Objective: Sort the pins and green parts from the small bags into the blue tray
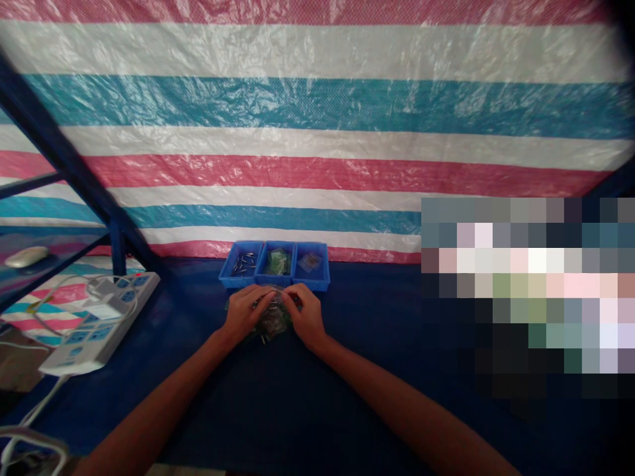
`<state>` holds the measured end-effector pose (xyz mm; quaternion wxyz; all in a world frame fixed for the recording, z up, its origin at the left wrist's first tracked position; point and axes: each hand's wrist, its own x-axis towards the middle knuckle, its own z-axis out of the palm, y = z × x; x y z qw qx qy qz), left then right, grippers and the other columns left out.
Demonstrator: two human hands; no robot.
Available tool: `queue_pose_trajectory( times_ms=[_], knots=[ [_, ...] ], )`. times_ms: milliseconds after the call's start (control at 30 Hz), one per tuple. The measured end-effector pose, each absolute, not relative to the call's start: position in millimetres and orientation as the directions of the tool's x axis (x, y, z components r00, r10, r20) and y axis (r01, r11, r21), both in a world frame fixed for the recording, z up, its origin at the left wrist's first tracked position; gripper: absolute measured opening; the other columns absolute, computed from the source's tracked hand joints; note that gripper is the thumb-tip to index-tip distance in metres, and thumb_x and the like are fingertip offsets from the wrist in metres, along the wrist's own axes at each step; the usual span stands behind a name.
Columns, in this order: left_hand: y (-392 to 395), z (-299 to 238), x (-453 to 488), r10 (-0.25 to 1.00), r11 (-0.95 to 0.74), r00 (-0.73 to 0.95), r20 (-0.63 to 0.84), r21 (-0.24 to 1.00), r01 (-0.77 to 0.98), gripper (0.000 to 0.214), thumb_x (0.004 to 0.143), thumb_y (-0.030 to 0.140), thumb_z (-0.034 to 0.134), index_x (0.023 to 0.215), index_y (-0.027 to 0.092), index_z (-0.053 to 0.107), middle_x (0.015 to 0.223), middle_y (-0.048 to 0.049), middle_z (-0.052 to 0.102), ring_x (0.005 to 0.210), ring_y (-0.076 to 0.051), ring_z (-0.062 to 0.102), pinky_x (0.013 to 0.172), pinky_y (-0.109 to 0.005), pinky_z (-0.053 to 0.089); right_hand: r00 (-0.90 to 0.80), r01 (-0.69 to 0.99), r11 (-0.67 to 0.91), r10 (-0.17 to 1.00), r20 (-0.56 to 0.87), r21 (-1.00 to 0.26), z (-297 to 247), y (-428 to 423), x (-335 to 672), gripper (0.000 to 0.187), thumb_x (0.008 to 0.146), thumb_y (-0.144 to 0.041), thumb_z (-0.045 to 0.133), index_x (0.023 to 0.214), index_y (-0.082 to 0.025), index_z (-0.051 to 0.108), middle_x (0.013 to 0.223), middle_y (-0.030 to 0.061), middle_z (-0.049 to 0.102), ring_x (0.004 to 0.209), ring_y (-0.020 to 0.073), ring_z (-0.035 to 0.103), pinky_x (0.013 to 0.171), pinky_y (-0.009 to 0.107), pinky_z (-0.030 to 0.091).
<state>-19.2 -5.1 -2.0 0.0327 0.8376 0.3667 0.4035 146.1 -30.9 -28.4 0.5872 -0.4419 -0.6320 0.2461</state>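
My left hand (244, 312) and my right hand (308, 316) meet over the dark blue table, just in front of the blue trays. Both have their fingers closed at the upper edge of a small clear plastic bag (274, 321). Dark and greenish bits show in or under the bag, too small to name. Right behind my hands stand three joined blue trays. Small metal pieces lie in the left tray (230, 280), greenish plastic packets in the middle tray (276, 283), and clear packets in the right tray (321, 285).
A white power strip (102, 347) with a plugged-in adapter (106, 301) and cables lies at the left. Beyond it, a white mouse (27, 257) rests on a shelf. A striped plastic sheet (317, 102) hangs behind the table (278, 403). A blurred-out area covers the right side.
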Motion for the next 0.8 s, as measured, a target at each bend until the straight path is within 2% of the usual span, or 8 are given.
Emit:
queue_pose_trajectory(
  times_ms=[400, 567, 800],
  knots=[
    [-5.1, -6.3, -21.4, 0.583, -0.769, 0.405, 0.705, 0.317, 0.555, 0.019, 0.09, 0.025, 0.053, 0.093, 0.02, 0.07, 0.089, -0.0035, 0.073, 0.081, -0.015, 0.068, 0.076, -0.025, 0.054, 0.054, 0.268, 0.516, 0.835, 0.548, -0.813, -29.3, -31.6, 145.3, 0.011, 0.088, -0.023, 0.053, 0.087, -0.019, 0.063, 0.082, 0.0032, 0.06, 0.075, 0.0153, 0.056, 0.064, 0.024, 0.044],
    [-4.6, -10.0, -20.4, 0.603, -0.717, 0.298, 0.74, 0.339, 0.609, 0.021, 0.089, 0.027, 0.055, 0.103, 0.02, 0.068, 0.096, -0.0029, 0.073, 0.083, -0.016, 0.07, 0.078, -0.025, 0.055, 0.018, 0.278, 0.512, 0.843, 0.538, -0.812, -30.4, -30.3, 145.3, 0.013, 0.088, -0.023, 0.052, 0.09, -0.02, 0.065, 0.086, 0.0034, 0.061, 0.077, 0.0149, 0.057, 0.066, 0.024, 0.045],
    [-5.3, -11.6, -21.0, 0.654, -0.673, 0.272, 0.706, 0.378, 0.635, 0.027, 0.089, 0.033, 0.054, 0.11, 0.02, 0.065, 0.099, -0.0042, 0.073, 0.076, -0.015, 0.071, 0.069, -0.023, 0.056, 0.009, 0.294, 0.494, 0.854, 0.519, -0.818, -25.9, -31.9, 146.0, 0.016, 0.089, -0.026, 0.05, 0.083, -0.019, 0.063, 0.082, 0.0032, 0.061, 0.075, 0.0151, 0.057, 0.066, 0.025, 0.043]
  ],
)
